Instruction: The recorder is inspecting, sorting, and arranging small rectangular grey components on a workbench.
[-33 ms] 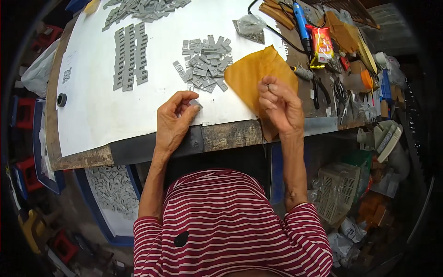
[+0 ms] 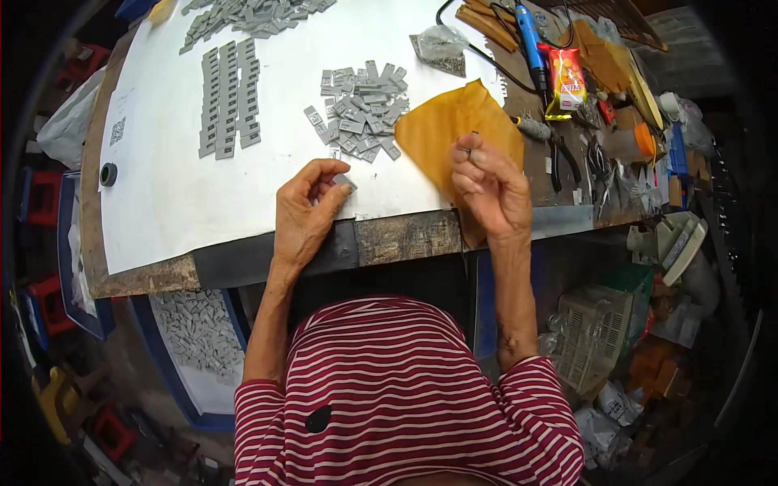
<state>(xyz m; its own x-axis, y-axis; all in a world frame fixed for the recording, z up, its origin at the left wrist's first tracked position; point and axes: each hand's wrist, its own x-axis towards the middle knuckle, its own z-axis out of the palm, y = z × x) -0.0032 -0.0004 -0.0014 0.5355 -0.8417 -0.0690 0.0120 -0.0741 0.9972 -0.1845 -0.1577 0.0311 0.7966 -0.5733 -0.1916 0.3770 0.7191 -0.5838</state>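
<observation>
My left hand (image 2: 308, 212) rests at the near edge of the white sheet (image 2: 162, 202) and pinches a small flat grey piece (image 2: 345, 183) between thumb and fingers. My right hand (image 2: 490, 190) is raised over a yellow-brown paper sheet (image 2: 442, 130), its fingertips closed on a tiny dark part (image 2: 472, 151). Just beyond both hands lies a loose pile of grey pieces (image 2: 361, 109). Left of it, more grey pieces are laid in neat rows (image 2: 229, 101).
Another heap of grey pieces (image 2: 251, 14) lies at the far edge. A clear bag of parts (image 2: 442, 42), a blue tool (image 2: 531, 36), a red packet (image 2: 567, 77) and pliers (image 2: 559, 158) crowd the right side. A black ring (image 2: 108, 173) sits far left. A blue tray of grey pieces (image 2: 198, 332) stands below the bench.
</observation>
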